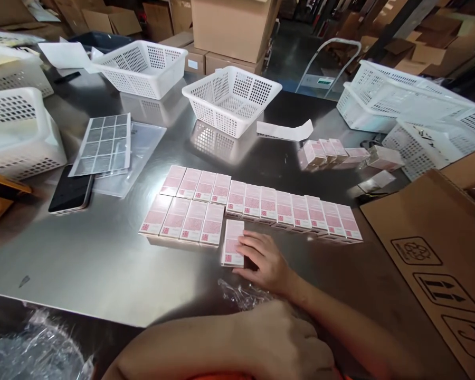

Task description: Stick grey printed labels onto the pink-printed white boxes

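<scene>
Look, in the head view, your right hand [265, 261] is on a small pink and white box [233, 243], in the middle of the worktop [83, 264], toward its near edge. Your fingers are a little apart on the box's right side, with the thumb by its near end; you cannot tell if they squeeze. Your left hand [287, 338] is curled below, and you cannot tell if it holds anything.

The box looks light and stiff, maybe slick, and its corners could dent. Hold it by its long sides.

A long row of boxes [293, 208] is just beyond it, and a block of boxes [182, 221] is just beside its left side, so there's little room there. Crinkly clear wrap [241, 296] lies nearer you and might catch your fingers. A brown carton [419, 253] fills the worktop's right side.
</scene>
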`<state>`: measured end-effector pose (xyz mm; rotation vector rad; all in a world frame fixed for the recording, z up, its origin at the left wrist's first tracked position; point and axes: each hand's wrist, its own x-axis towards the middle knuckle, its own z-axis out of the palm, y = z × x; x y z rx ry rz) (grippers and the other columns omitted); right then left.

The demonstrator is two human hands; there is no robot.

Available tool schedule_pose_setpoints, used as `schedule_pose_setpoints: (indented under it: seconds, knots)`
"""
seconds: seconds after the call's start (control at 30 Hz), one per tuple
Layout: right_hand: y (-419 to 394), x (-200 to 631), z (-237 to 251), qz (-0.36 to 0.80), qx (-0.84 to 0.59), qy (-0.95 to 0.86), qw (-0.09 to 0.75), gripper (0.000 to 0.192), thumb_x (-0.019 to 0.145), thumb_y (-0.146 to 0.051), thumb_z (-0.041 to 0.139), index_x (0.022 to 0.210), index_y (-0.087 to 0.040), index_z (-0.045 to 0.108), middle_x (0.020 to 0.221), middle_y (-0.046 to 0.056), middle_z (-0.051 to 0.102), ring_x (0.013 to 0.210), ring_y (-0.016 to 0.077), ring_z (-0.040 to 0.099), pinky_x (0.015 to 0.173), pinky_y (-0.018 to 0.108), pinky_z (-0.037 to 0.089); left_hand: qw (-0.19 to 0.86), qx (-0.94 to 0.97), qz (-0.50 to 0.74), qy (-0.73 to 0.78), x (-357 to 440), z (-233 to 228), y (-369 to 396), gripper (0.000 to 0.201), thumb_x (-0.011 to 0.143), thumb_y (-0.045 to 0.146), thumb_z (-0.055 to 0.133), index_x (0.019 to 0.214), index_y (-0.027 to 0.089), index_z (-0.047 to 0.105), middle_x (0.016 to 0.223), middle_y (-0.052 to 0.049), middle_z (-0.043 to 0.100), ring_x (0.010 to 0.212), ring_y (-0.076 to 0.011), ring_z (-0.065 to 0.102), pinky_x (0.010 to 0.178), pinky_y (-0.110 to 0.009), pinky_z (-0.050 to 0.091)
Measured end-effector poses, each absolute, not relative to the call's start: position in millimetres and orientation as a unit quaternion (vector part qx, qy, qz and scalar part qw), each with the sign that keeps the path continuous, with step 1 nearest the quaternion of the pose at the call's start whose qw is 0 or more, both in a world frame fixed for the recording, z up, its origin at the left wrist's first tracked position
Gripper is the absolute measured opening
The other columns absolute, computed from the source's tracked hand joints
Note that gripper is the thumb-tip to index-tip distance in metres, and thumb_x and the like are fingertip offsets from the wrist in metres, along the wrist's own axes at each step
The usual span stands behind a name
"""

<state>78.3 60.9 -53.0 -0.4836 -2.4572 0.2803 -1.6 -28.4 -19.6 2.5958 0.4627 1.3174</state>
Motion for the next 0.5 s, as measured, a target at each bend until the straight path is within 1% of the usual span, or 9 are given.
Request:
schedule_pose_setpoints:
  seconds: [0.07,0.2,0.3,0.4,0.5]
  knots:
    - [62,72,-54,0.074,-0.186,-0.931,0.304,0.036,0.089,-0.043,0.069,0.114,-0.018,0.064,0.112,0.010,0.072,0.115,0.0273,0.061,0.090,0.041,0.047,0.088,0.875,0.451,0.152,-3,-19,-29,0.028,0.085,0.018,0.060,0.058,0.019,0.054,0.053,0.003,0.049,0.052,-0.0129,0.048,0.043,-0.030,0.027]
    - [64,61,-52,0.037,-0.227,-0.926,0.301,0.033,0.087,-0.043,0.071,0.110,-0.019,0.067,0.111,0.007,0.074,0.107,0.0265,0.062,0.087,0.042,0.043,0.046,0.878,0.453,0.148,-7,-15,-28,0.026,0.079,0.013,0.062,0.056,0.019,0.051,0.055,0.004,0.046,0.051,-0.0127,0.047,0.043,-0.029,0.027]
    - [64,58,-51,0.042,-0.245,-0.924,0.290,0.031,0.088,-0.041,0.070,0.111,-0.020,0.068,0.111,0.007,0.073,0.104,0.0268,0.061,0.085,0.042,0.042,0.026,0.878,0.456,0.143,-7,-13,-24,0.026,0.078,0.019,0.062,0.055,0.020,0.049,0.054,0.004,0.048,0.050,-0.0122,0.049,0.043,-0.029,0.030]
    - [64,56,-52,0.064,-0.259,-0.926,0.266,0.031,0.090,-0.039,0.068,0.115,-0.021,0.067,0.115,0.008,0.072,0.106,0.0289,0.059,0.086,0.045,0.041,0.022,0.854,0.498,0.148,-8,-9,-17,0.025,0.078,0.029,0.062,0.057,0.021,0.051,0.056,0.004,0.051,0.049,-0.0109,0.047,0.044,-0.027,0.034]
    - [64,56,-53,0.084,-0.259,-0.928,0.256,0.035,0.088,-0.038,0.069,0.118,-0.020,0.067,0.117,0.010,0.071,0.107,0.0305,0.059,0.086,0.046,0.042,0.034,0.824,0.540,0.170,-21,-1,-19,0.023,0.080,0.030,0.058,0.060,0.020,0.053,0.057,0.003,0.051,0.049,-0.0101,0.047,0.044,-0.027,0.035]
